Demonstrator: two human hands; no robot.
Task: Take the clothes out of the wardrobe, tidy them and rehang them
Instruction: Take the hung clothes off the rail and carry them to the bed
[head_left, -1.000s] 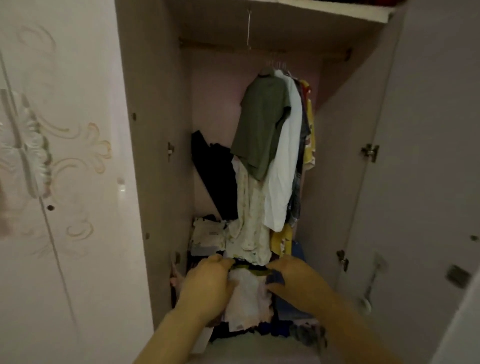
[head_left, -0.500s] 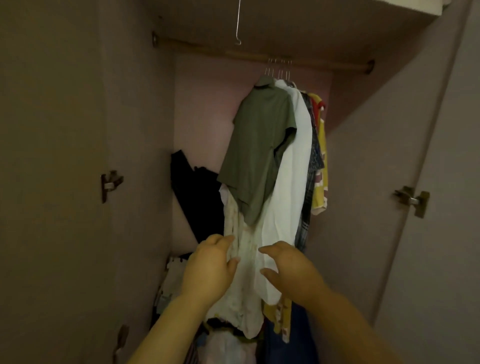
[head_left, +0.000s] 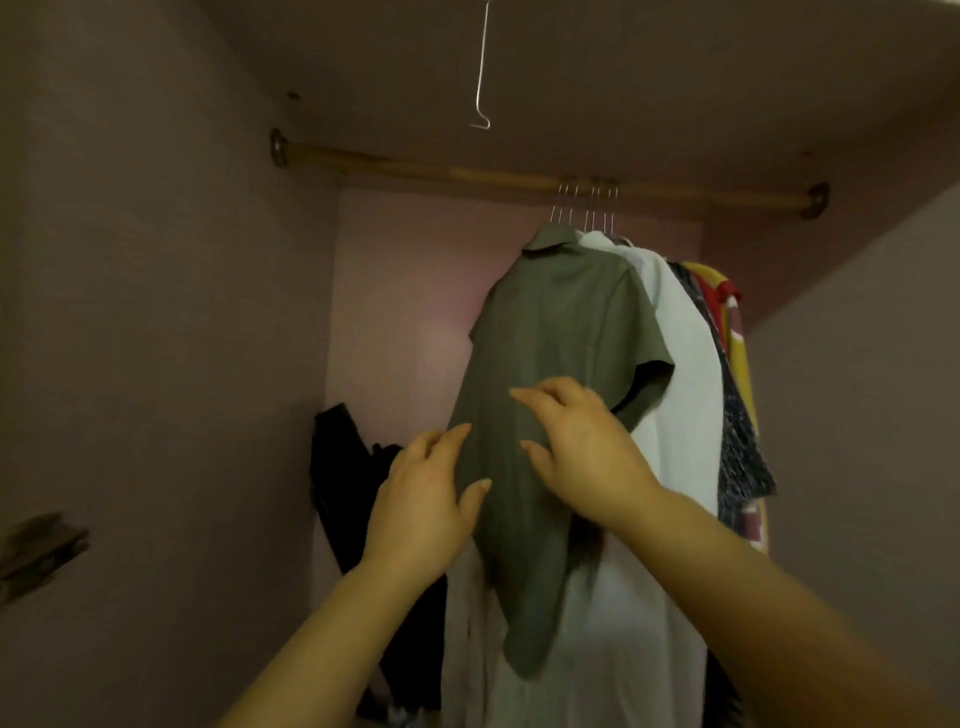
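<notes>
Where the wardrobe's L wall carries a hinge (head_left: 41, 545), a black garment (head_left: 343, 467) droops in the back corner. L hand (head_left: 426, 499): grip loose, fingers nearly straight, touching the L edge of the green shirt (head_left: 561, 332), holding nothing. Overhead: bare wire hook (head_left: 480, 78); wooden rail (head_left: 415, 167) w/ hanger hooks (head_left: 584, 208). The green shirt hangs foremost on the rail, covering much of the clothes behind. R hand (head_left: 582, 447): grip open, fingers spread on the shirt front. Further R, packed close: white shirt (head_left: 685, 364), dark patterned garment (head_left: 737, 426), yellow-red garment (head_left: 727, 296).
</notes>
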